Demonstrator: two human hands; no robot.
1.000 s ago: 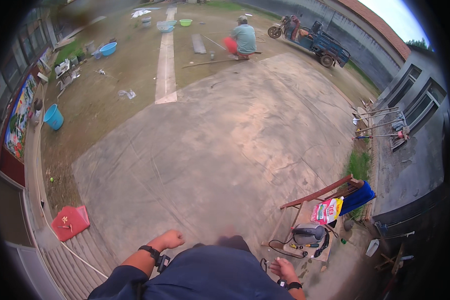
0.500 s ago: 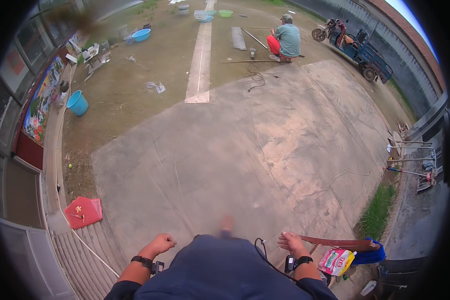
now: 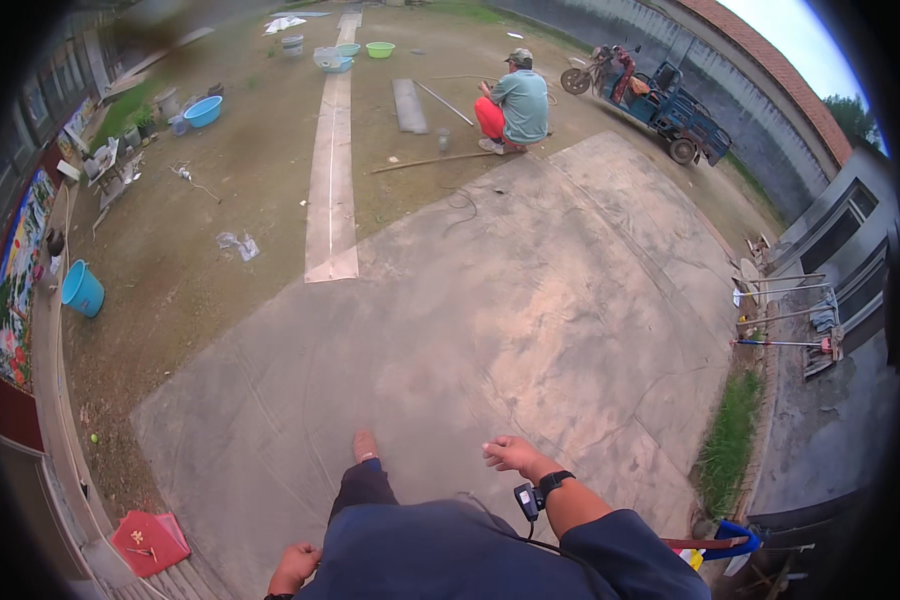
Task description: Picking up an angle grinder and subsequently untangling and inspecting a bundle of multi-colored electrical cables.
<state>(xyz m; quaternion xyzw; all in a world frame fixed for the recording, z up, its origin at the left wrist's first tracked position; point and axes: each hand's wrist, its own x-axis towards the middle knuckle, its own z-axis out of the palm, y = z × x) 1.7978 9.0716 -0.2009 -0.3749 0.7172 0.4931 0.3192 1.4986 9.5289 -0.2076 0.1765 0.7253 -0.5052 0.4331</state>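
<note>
My right hand (image 3: 511, 455) swings forward over the concrete with nothing in it, its fingers loosely bent and slightly apart. A black strap with a small device (image 3: 540, 494) is round that wrist, and a black cable runs from it toward my body. Low beside my body, my left hand (image 3: 295, 567) has its fingers curled in, and no object shows in it. My foot (image 3: 365, 446) is on the concrete slab (image 3: 420, 340) ahead of me. Neither hand touches anything that I can see.
A plank-like strip (image 3: 332, 180) runs away across the dirt. Ahead, a person (image 3: 520, 103) squats beside a pole (image 3: 443, 103). A blue three-wheeled cart (image 3: 670, 110) stands far right. A blue bucket (image 3: 83, 289) and red mat (image 3: 151, 543) are left, a rack (image 3: 820, 320) right.
I have moved forward and the view has turned right. My right hand has swung forward and inward, while my left hand has dropped back. A foot now shows clearly in front.
</note>
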